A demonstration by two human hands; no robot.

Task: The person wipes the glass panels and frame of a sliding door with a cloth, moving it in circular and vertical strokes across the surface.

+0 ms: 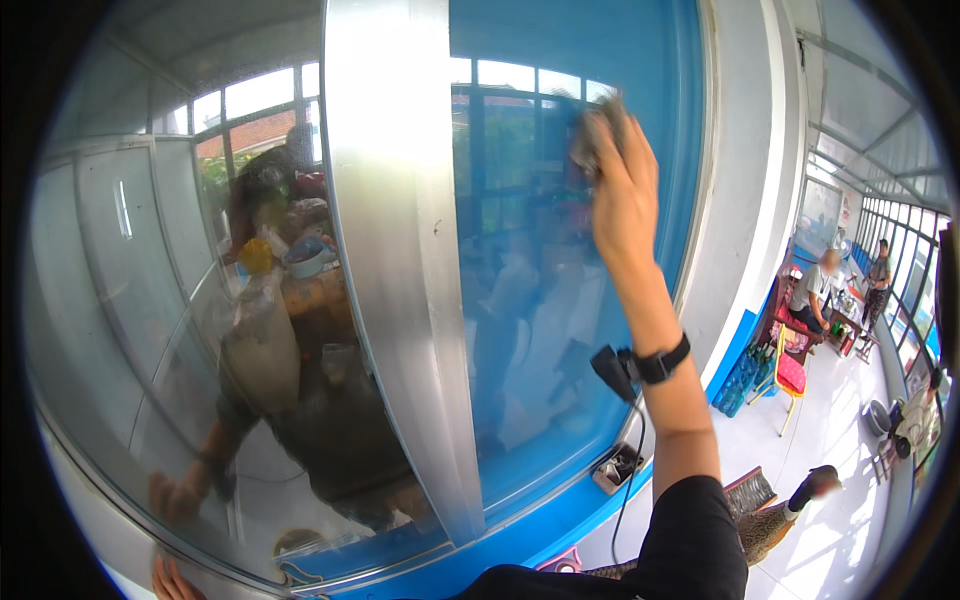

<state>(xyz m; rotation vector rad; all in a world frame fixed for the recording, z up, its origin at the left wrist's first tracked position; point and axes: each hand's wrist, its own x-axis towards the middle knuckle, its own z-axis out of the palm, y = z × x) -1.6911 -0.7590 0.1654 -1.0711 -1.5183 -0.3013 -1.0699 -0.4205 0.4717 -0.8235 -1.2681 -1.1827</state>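
Observation:
My right hand (630, 199) is raised against the blue-looking pane of a sliding window (525, 315). Its fingers press a crumpled grey cloth (596, 139) to the upper right part of the glass; cloth and fingertips are blurred. A black wristband (664, 360) with a small device and a cable sits on that wrist. At the lower left rim, only the fingers of my left hand (174, 579) show, resting on the window frame's lower edge with nothing visible in them. Between the panes stands a silvery metal frame upright (401, 247). The darker left pane (112, 300) mirrors a person and the room.
A small box (619, 466) stands on the blue sill (517, 544). Below my right arm is a pheasant (769, 525). Further right are a chair with a red seat (790, 373), blue-green bottles (739, 386), a basin (876, 417) and several people, one seated person (810, 296) among them.

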